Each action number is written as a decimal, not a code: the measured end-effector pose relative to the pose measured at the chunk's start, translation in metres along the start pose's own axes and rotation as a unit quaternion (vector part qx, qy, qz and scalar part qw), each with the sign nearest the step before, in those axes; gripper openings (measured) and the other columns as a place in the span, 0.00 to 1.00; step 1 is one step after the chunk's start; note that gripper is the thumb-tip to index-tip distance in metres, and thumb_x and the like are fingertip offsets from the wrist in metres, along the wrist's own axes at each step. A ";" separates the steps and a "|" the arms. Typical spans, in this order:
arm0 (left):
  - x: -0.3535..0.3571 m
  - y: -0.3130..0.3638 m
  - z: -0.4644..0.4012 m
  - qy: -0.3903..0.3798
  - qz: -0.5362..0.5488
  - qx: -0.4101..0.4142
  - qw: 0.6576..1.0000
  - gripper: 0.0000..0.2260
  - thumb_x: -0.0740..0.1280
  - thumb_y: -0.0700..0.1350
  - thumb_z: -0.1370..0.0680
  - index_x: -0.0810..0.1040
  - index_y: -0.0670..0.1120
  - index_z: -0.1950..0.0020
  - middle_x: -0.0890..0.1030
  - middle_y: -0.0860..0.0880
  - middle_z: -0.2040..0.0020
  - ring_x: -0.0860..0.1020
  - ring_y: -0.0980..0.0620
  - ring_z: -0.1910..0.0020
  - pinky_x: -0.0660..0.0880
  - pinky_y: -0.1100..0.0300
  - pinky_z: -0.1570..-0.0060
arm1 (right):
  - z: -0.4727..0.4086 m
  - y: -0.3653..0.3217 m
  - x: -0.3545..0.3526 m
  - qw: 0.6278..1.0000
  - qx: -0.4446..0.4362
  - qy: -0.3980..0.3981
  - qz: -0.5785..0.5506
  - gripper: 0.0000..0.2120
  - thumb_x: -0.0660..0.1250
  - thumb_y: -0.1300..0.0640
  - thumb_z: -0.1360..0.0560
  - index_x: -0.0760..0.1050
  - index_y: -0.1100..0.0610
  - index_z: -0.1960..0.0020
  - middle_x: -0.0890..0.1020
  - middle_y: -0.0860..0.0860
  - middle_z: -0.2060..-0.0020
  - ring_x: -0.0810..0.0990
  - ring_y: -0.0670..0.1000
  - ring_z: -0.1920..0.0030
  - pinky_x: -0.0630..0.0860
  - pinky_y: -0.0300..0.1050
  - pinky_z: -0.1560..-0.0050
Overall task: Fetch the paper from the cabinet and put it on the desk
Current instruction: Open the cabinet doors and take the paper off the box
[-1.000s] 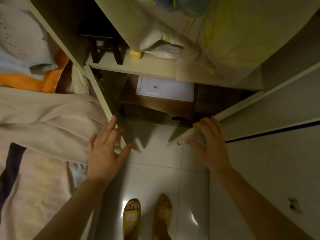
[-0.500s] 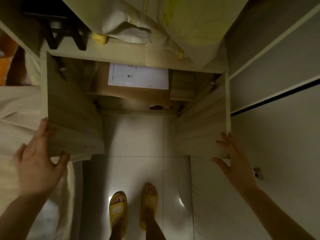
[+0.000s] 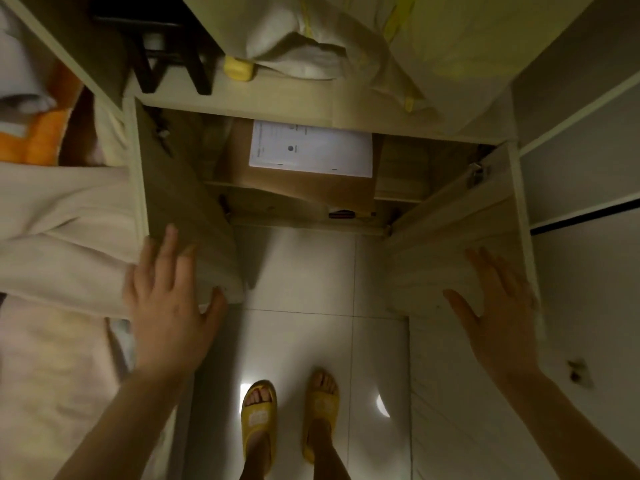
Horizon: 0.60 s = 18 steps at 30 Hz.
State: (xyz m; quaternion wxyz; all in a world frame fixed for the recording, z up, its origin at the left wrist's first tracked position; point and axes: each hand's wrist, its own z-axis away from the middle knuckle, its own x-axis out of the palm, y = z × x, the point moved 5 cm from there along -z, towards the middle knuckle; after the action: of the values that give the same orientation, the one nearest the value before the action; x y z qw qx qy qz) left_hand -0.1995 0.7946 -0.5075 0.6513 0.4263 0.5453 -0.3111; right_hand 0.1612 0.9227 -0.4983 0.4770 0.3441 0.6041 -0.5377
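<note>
A white printed sheet of paper lies on top of a brown cardboard box inside the low cabinet, whose two doors stand wide open. My left hand rests with spread fingers against the lower edge of the left door. My right hand is spread flat in front of the right door, holding nothing. Both hands are well in front of the paper.
A black stool, a small yellow object and a pale pillow sit on the shelf above the cabinet. Beige cloth hangs at the left. My feet in yellow slippers stand on the white tiled floor.
Both cabinet doors have swung from nearly closed to wide open, exposing the box and paper. My left hand has since come back inward along the left door; my right hand stays at the right door.
</note>
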 end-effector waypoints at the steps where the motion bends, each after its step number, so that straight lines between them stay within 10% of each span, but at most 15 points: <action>1: 0.005 0.009 -0.005 -0.004 0.004 0.013 1.000 0.29 0.57 0.56 0.29 0.67 0.41 0.34 0.64 0.39 0.27 0.58 0.37 0.28 0.56 0.42 0.33 | -0.008 -0.009 0.009 1.000 -0.005 -0.011 -0.020 0.27 0.64 0.48 0.26 0.61 0.52 0.29 0.68 0.57 0.30 0.65 0.60 0.31 0.64 0.62 0.33; 9: 0.071 0.075 -0.077 -0.038 0.089 0.047 0.994 0.27 0.68 0.48 0.28 0.67 0.44 0.31 0.70 0.40 0.31 0.63 0.37 0.30 0.59 0.42 0.33 | -0.106 -0.052 0.111 0.980 -0.153 -0.124 -0.023 0.22 0.64 0.52 0.27 0.69 0.58 0.34 0.79 0.63 0.44 0.79 0.65 0.47 0.76 0.58 0.49; 18: 0.195 0.051 -0.173 -0.127 0.113 -0.076 0.982 0.28 0.60 0.55 0.23 0.54 0.56 0.26 0.69 0.42 0.31 0.68 0.38 0.35 0.62 0.45 0.36 | -0.226 -0.020 0.221 0.990 -0.014 -0.125 -0.058 0.29 0.66 0.47 0.27 0.62 0.53 0.30 0.71 0.62 0.35 0.70 0.64 0.36 0.69 0.61 0.36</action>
State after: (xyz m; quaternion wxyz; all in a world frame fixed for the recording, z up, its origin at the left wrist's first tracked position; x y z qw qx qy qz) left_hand -0.1908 0.9832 -0.6945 0.7768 0.3912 0.4286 -0.2444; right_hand 0.0278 1.1187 -0.7090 0.5220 0.2318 0.5662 -0.5943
